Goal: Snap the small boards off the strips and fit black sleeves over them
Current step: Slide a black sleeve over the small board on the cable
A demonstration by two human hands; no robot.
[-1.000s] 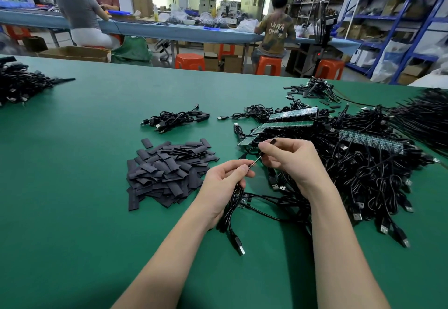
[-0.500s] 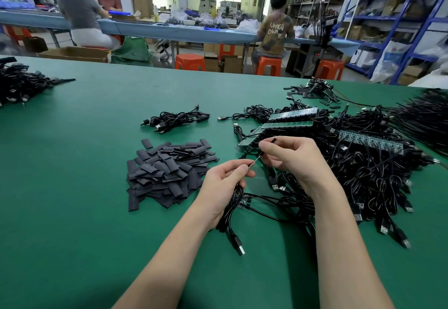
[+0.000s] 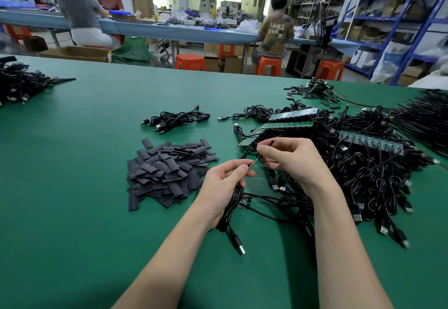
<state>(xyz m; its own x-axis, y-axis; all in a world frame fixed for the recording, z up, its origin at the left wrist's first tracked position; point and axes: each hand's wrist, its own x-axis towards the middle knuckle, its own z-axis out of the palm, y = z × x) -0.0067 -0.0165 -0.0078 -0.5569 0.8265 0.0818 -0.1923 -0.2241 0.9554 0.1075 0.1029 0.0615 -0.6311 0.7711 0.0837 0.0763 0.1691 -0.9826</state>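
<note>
My left hand (image 3: 224, 182) grips a bundled black USB cable (image 3: 230, 216) whose plug hangs below my wrist, and its thumb and forefinger pinch one end of a thin dark piece. My right hand (image 3: 293, 157) pinches the other end, with a small black sleeve (image 3: 271, 142) sticking up above its fingertips. The small board between my fingers is mostly hidden. Green board strips (image 3: 287, 125) lie on the cable heap just beyond my hands; another strip (image 3: 371, 141) lies to the right. A pile of flat black sleeves (image 3: 167, 172) sits left of my hands.
A large tangle of black USB cables (image 3: 363, 177) covers the right of the green table (image 3: 72, 163). A small cable bundle (image 3: 177, 120) lies beyond the sleeve pile, more cables (image 3: 19, 83) at far left. People sit on orange stools at a bench behind.
Both hands stay almost in place; the right hand has shifted slightly while working the piece pinched between the fingertips.
</note>
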